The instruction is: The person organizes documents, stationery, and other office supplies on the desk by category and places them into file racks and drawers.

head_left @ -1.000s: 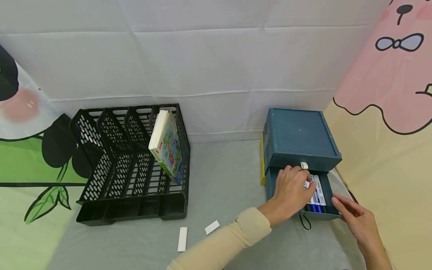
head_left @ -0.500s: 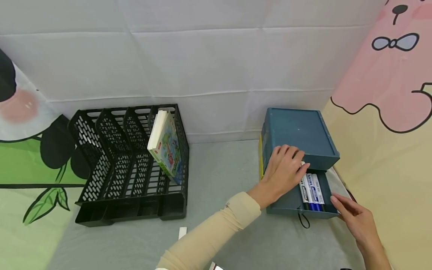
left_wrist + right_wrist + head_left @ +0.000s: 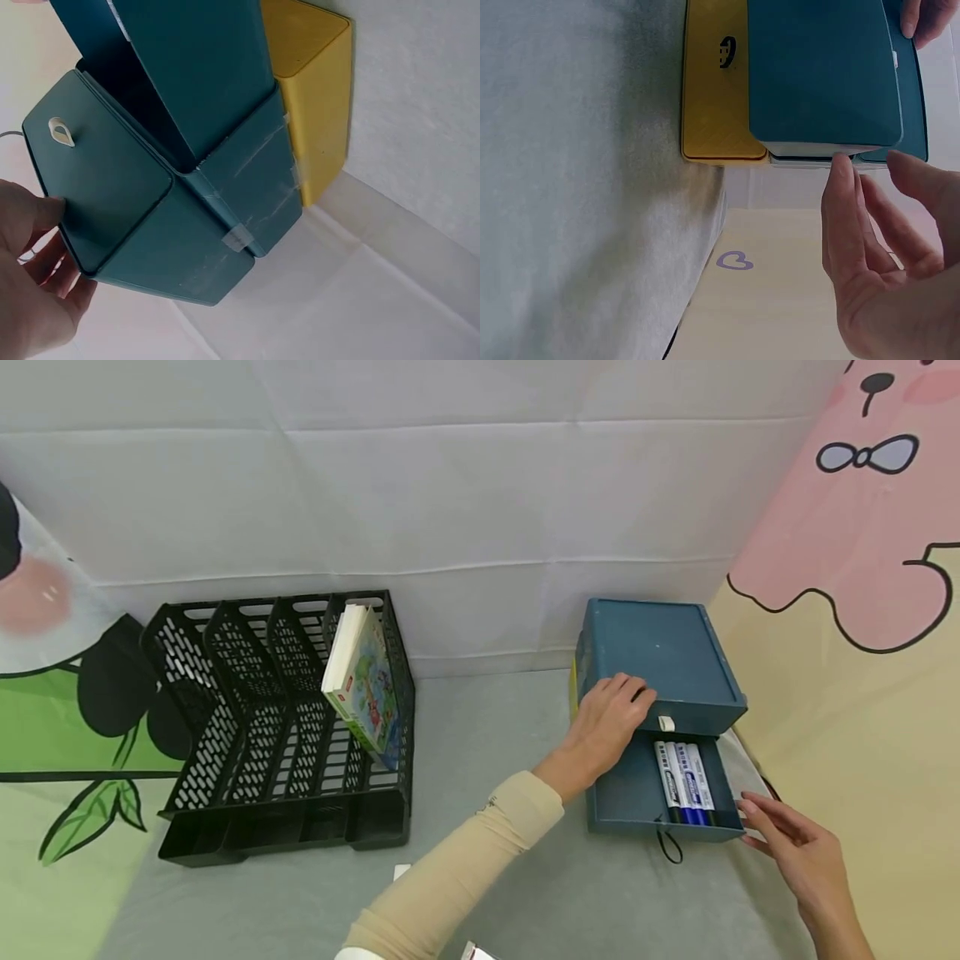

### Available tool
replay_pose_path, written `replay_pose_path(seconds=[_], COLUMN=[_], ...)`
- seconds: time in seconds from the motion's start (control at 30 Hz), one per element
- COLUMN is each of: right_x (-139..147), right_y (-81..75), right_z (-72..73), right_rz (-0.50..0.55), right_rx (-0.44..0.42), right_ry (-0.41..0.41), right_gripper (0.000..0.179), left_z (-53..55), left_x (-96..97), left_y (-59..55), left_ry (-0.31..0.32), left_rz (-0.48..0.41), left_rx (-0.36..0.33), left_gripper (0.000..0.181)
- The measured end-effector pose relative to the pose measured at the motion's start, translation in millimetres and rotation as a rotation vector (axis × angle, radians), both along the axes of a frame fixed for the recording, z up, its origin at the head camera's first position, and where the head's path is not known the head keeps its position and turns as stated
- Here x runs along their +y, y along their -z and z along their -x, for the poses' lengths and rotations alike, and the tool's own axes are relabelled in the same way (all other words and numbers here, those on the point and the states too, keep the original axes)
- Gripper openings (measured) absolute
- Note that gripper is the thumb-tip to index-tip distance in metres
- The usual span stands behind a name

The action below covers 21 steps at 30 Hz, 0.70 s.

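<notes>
Left hand (image 3: pixel 609 727): gripped the front left edge of the upper blue box (image 3: pixel 656 656), the thumb set against its front face and the fingers lying over the top. Right hand (image 3: pixel 806 853): fingers loosely bent, gripping nothing, tips at the front right corner of the lower blue drawer (image 3: pixel 621 783). Lower blue drawer: stood pulled out towards the person, directly below the upper blue box, its front clear of the box above. Contents: white-barrelled markers (image 3: pixel 684 781) with black and blue ends, lying side by side in the right part of the drawer. Fittings: a black cord loop (image 3: pixel 670 847) hung at the drawer front; a pale tab (image 3: pixel 666 724) was fixed to the front of the upper blue box, which was closed. Base of the stack: a yellow box (image 3: pixel 718 94), a dark mark on its front. Clear tape (image 3: pixel 238 238) crossed the side seam between the two blue units. Well apart, to the left on the grey tabletop (image 3: pixel 487 752): one black file rack (image 3: pixel 281 735) with several compartments, a book (image 3: pixel 366 687) standing tilted in the rightmost. A white block (image 3: pixel 401 870) lay partly hidden behind the beige sleeve (image 3: pixel 465 864). Backdrop: white cloth (image 3: pixel 450 502), with a pink printed figure (image 3: pixel 847 543) at right.
</notes>
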State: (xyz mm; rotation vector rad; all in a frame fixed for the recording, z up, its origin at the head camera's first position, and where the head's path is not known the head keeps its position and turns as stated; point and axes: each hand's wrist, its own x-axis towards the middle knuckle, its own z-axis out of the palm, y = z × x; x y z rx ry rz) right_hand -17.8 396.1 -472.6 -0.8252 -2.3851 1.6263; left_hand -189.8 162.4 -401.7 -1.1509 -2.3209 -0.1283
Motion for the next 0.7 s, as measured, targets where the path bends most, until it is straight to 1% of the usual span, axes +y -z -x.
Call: replay_pose_path(seconds=[0.17, 0.3, 0.4, 0.53, 0.6, 0.7], right_x=[-0.9, -3.9, -8.7, -19.9, -25.3, -33.1], right_y=[-2.5, -3.6, -3.4, -1.2, 0.0, 1.4], right_z=[-11.1, -21.6, -28.6, -33.4, -36.0, -39.0], right_rz=[0.096, 0.089, 0.076, 0.096, 0.104, 0.116], right_rx=[0.024, -0.026, -0.081, -0.137, -0.15, -0.136], right_ry=[0.096, 0.15, 0.16, 0.175, 0.202, 0.229], right_gripper=[0.042, 0.043, 0.046, 0.055, 0.056, 0.052], left_z=[2.3, 1.9, 0.7, -0.2, -0.5, -0.1], left_x=[-1.9, -1.9, -0.8, -1.3, -1.6, -1.8], left_y=[-1.5, -3.3, -4.1, -4.9, -5.2, -5.3], left_ry=[0.01, 0.012, 0.006, 0.003, 0.007, 0.008], left_rz=[-0.009, -0.013, -0.004, 0.011, 0.011, 0.004], left_rx=[-0.019, -0.041, -0.054, -0.058, -0.057, -0.057], left_gripper=[0.025, 0.025, 0.025, 0.025, 0.024, 0.024])
